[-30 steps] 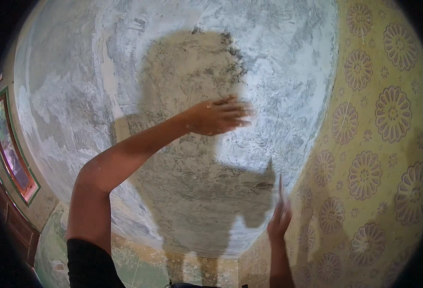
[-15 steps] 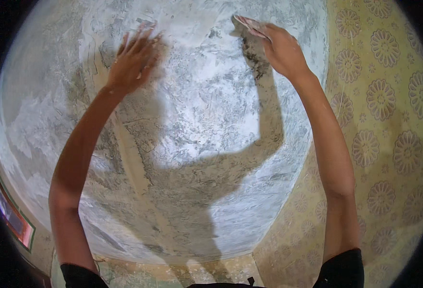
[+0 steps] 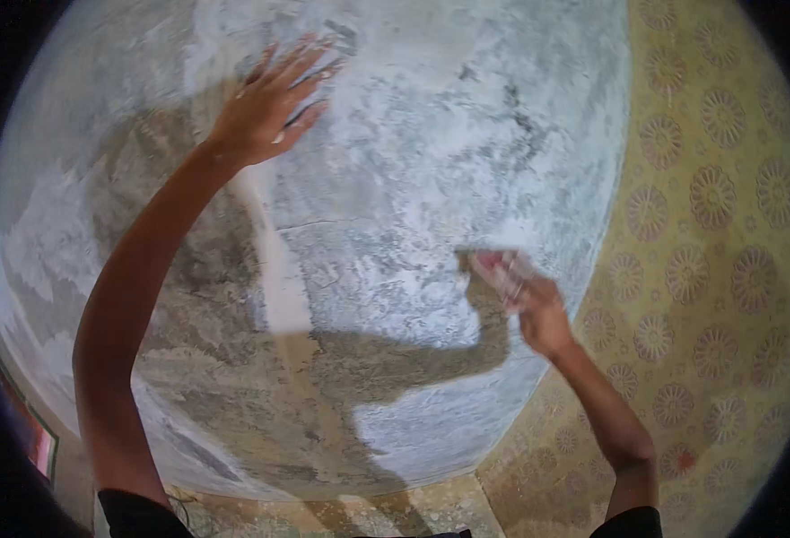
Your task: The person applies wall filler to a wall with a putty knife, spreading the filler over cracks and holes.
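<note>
Head view: black sleeves [image 3: 628, 523] lie at half past four and half past seven. The right hand [image 3: 545, 318], toward four, has fingers closed around a blurred pale-and-red tool [image 3: 501, 272] at three. The left hand [image 3: 267, 109], at eleven, spreads its fingers over the mottled grey wall [image 3: 395, 179], contact unclear; a yellow flower-patterned wall [image 3: 740, 215] adjoins at three.

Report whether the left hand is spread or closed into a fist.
Spread. The left hand shows its fingers fanned out, with gaps between them, in front of the grey wall.
</note>
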`<state>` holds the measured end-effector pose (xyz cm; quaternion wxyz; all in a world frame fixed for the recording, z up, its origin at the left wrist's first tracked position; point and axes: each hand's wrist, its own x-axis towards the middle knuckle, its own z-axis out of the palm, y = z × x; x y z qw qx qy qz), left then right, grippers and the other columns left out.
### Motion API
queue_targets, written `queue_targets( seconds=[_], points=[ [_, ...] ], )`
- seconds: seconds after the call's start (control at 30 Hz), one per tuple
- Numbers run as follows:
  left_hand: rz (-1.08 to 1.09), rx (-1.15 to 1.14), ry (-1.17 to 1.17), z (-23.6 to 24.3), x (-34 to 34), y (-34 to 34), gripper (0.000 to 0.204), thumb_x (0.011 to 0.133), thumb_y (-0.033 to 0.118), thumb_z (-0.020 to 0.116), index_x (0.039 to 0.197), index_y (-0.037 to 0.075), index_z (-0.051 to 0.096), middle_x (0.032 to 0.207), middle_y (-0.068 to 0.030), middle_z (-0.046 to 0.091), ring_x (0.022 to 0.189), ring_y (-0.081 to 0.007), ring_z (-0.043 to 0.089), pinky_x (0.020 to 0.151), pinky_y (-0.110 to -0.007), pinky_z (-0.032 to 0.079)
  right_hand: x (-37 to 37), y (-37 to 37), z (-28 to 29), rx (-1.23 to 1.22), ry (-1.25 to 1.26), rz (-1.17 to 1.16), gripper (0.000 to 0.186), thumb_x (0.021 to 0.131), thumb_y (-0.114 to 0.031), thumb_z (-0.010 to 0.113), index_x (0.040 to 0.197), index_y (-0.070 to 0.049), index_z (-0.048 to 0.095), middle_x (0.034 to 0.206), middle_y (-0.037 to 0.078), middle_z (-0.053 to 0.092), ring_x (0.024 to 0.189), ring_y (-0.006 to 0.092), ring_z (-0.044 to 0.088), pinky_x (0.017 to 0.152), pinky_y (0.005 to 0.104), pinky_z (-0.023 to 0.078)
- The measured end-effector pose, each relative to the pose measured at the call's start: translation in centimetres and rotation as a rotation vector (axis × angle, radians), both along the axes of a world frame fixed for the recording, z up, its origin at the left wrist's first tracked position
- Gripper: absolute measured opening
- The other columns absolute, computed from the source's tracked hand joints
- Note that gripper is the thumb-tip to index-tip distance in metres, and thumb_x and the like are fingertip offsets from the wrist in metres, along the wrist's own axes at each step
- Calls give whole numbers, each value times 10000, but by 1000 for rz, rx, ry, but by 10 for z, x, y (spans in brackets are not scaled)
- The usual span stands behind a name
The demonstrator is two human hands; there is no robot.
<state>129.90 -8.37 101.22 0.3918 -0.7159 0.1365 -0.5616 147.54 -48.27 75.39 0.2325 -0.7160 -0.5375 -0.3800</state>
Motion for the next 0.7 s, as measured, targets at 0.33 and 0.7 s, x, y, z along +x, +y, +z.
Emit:
queue_targets(
  seconds=[0.33,0.7],
  points=[
    [63,-115,-10,-12,-41,14,510,1021,328,486,1497,163,414,1601,-75,309,1511,-290,195,1226,-523,130,-53,113,286,319,-339,201,338,886,-71,521,1201,-5,624,1159,258,637,1095,446,588,967,475,470],
    [-30,-212,-239,-9,-133,129,466,1046,294,453,1468,99,435,1540,-130,400,1473,-344,285,1206,-534,175,-78,179,304,238,-450,-83,288,909,-64,503,1155,4,635,1079,226,663,1011,425,625,912,514,480]
  ],
)
